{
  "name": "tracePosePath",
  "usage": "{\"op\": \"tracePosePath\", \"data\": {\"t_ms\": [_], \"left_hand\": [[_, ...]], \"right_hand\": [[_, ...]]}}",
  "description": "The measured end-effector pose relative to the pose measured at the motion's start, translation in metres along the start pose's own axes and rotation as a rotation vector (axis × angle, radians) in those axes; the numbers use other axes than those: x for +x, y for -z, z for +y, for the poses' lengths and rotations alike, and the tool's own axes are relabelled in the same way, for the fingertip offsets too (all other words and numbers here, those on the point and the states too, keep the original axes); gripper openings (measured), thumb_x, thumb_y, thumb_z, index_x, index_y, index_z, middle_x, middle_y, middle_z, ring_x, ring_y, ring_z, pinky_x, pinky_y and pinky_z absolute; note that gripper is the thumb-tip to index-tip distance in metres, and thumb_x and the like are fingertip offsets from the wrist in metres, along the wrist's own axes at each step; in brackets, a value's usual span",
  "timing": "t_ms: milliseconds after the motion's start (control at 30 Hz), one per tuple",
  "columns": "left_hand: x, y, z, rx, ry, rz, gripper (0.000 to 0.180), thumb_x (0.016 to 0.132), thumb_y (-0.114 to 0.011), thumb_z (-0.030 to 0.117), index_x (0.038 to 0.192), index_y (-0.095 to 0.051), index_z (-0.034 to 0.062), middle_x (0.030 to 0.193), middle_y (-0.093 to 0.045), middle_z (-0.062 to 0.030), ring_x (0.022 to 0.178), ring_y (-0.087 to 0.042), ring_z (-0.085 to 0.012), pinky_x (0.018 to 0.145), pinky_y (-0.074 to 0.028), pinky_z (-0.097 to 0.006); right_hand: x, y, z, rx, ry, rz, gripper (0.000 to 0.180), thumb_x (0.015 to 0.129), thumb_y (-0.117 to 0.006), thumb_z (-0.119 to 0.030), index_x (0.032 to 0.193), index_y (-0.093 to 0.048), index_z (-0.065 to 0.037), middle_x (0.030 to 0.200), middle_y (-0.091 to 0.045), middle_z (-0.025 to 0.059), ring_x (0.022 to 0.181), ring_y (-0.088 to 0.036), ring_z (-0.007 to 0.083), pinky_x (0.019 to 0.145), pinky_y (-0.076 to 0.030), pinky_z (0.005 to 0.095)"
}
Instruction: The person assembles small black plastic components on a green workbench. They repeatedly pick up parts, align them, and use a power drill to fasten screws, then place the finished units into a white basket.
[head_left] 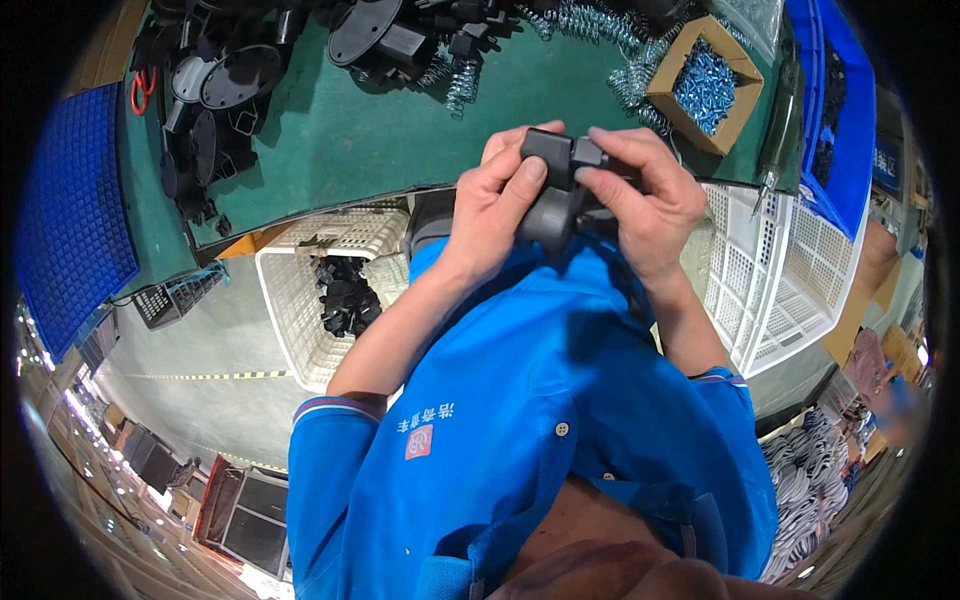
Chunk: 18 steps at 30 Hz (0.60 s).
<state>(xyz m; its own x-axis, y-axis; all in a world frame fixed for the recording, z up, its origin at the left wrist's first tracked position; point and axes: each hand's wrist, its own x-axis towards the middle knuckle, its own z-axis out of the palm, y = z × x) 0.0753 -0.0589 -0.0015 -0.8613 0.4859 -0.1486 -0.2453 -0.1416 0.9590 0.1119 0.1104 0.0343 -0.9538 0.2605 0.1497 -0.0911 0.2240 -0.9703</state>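
Note:
In front of my chest, over the near edge of the green table, both hands hold up a black plastic part [550,205] with a blocky upper end and a rounded lower body. My left hand [492,200] is closed round its left side, thumb pressed on the upper block. On the other side, my right hand [655,200] pinches a small dark block [588,153] between thumb and fingers, against the upper end of the part. I cannot tell whether the two pieces are joined. The fingertips behind the part are hidden.
On the green table [310,165] lie black plastic parts [240,78], coil springs [463,88], red-handled scissors [143,92], a cardboard box [742,105] of small bluish metal fasteners and a dark screwdriver-like tool [783,120]. White baskets [285,310] stand below; a blue bin [850,190] is at right.

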Motion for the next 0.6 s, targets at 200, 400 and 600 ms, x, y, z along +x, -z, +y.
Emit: {"op": "tracePosePath", "data": {"t_ms": [200, 400, 600], "left_hand": [[-0.024, -0.018, 0.02, -0.202, 0.06, -0.002, 0.047, 0.104, -0.049, 0.02, 0.144, -0.044, -0.0029, 0.151, -0.043, -0.0154, 0.135, -0.044, -0.0195, 0.111, -0.034, -0.034], [-0.02, -0.003, 0.037, -0.264, 0.212, -0.018, 0.04, 0.1, -0.055, 0.017, 0.134, -0.056, -0.0042, 0.132, -0.058, -0.015, 0.118, -0.054, -0.0154, 0.099, -0.044, -0.03], [-0.02, 0.001, 0.047, 0.04, 0.152, -0.069, 0.043, 0.099, -0.058, 0.02, 0.134, -0.056, -0.0053, 0.128, -0.062, -0.0121, 0.109, -0.059, -0.0144, 0.093, -0.047, -0.027]], "right_hand": [[0.004, 0.0, -0.025, -0.049, 0.197, 0.048, 0.031, 0.071, -0.075, 0.009, 0.101, -0.071, 0.004, 0.091, -0.068, 0.012, 0.079, -0.065, 0.019, 0.069, -0.052, 0.0272], [0.001, 0.006, -0.036, -0.052, 0.143, -0.063, 0.029, 0.07, -0.074, 0.01, 0.098, -0.07, 0.006, 0.085, -0.065, 0.0126, 0.075, -0.062, 0.0189, 0.066, -0.05, 0.0271], [-0.007, 0.01, -0.031, -0.065, 0.042, -0.095, 0.027, 0.07, -0.074, 0.009, 0.097, -0.069, 0.005, 0.079, -0.062, 0.0107, 0.068, -0.061, 0.0171, 0.062, -0.049, 0.0274]]}}
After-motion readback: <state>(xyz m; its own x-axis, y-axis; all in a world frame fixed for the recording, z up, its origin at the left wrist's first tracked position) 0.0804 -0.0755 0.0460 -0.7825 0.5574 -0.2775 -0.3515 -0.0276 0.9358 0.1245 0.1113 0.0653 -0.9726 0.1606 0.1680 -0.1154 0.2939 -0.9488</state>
